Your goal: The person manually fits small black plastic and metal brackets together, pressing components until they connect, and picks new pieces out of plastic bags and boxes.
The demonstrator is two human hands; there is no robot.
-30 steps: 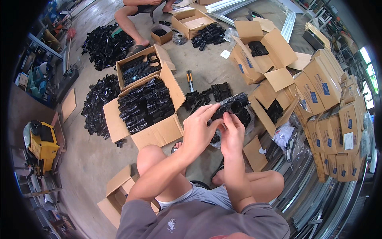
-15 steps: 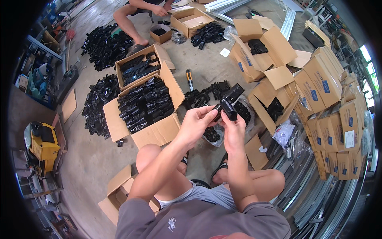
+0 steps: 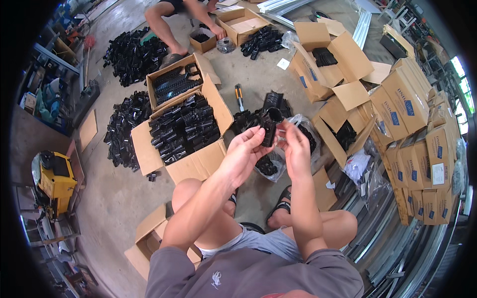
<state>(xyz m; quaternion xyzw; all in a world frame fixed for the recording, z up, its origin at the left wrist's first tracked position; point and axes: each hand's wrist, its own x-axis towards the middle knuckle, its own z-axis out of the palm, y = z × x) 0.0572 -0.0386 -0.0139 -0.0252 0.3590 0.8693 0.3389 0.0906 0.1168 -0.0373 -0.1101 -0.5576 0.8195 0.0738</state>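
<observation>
My left hand [image 3: 244, 149] is closed around a black plastic part [image 3: 270, 130], a fitting with a round opening at its upper end. My right hand [image 3: 296, 147] is beside the part's right side, fingertips bent together; whatever they pinch is too small or hidden to name. Below the hands lies a clear plastic bag [image 3: 279, 171] with small black pieces. Just beyond them, more black parts [image 3: 243, 118] lie on the floor. An orange-and-black handled tool [image 3: 239, 94] rests past these.
On the left, an open cardboard box [image 3: 147, 151] holds rows of black parts, with loose heaps [image 3: 124, 131] beside it. More open boxes [image 3: 343, 97] and stacked cartons [image 3: 397, 109] stand on the right. Another person's hand [image 3: 217, 32] is by a small box at the back.
The black part has been turned, so its round opening now faces up toward me. My right hand's fingers have shifted from gripping its end to its side. The other person's hand has reached lower.
</observation>
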